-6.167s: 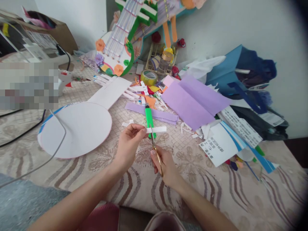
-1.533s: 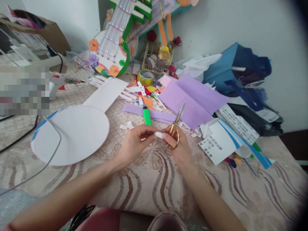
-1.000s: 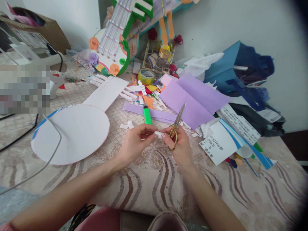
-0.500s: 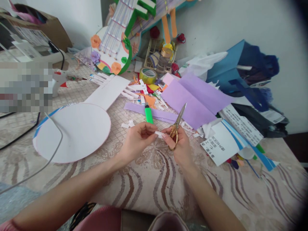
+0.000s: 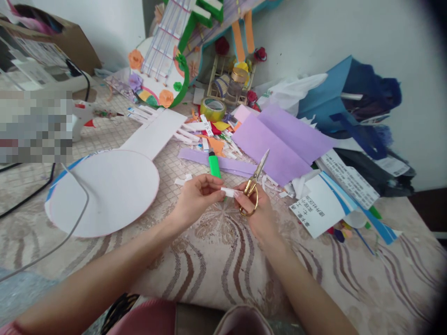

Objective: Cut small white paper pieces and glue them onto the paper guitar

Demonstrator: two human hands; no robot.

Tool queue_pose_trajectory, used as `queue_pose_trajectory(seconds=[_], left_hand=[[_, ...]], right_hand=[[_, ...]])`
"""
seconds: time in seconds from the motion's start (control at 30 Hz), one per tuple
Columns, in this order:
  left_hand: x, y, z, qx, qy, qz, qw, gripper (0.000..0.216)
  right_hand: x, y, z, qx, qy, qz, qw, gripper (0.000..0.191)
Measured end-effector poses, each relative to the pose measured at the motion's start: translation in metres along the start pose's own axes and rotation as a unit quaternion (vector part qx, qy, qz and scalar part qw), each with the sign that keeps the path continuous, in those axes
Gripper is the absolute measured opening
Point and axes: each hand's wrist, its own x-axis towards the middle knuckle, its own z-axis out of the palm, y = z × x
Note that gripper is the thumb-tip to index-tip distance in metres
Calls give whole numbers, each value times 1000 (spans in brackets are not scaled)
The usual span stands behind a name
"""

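Observation:
Between my two hands is a small white paper strip [image 5: 228, 191], held over the table. My left hand [image 5: 198, 195] pinches its left end with thumb and fingers. My right hand [image 5: 260, 211] grips the strip's other end and also carries gold-handled scissors [image 5: 257, 174], blades pointing up and away. Just beyond my fingers lies a green utility knife [image 5: 214, 166], on a purple paper strip [image 5: 195, 157]. A white oval card [image 5: 108, 193] with a rectangular white card piece [image 5: 153, 132] at its top rests to the left.
Purple sheets [image 5: 275, 142] and paper scraps lie past my hands, near a roll of tape [image 5: 213, 110] and a glass jar [image 5: 237, 86]. A glue gun [image 5: 84, 118] stands left; its grey cable [image 5: 82, 214] crosses the oval card. A blue bag [image 5: 324, 93] sits at right.
More of the white strip shows between my fingers, and it lies more level. My hands are slightly further apart. The whole view has shifted a little.

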Motion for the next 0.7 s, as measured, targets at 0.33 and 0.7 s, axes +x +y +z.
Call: queue_pose_trajectory(seconds=[0.33, 0.7], left_hand=[[-1, 2, 1, 24, 0, 12, 1000, 27], [-8, 1, 4, 93, 6, 75, 993, 23]], right_hand=[[-1, 2, -2, -6, -3, -8, 1000, 20], [-2, 5, 4, 18, 32, -7, 999, 24]])
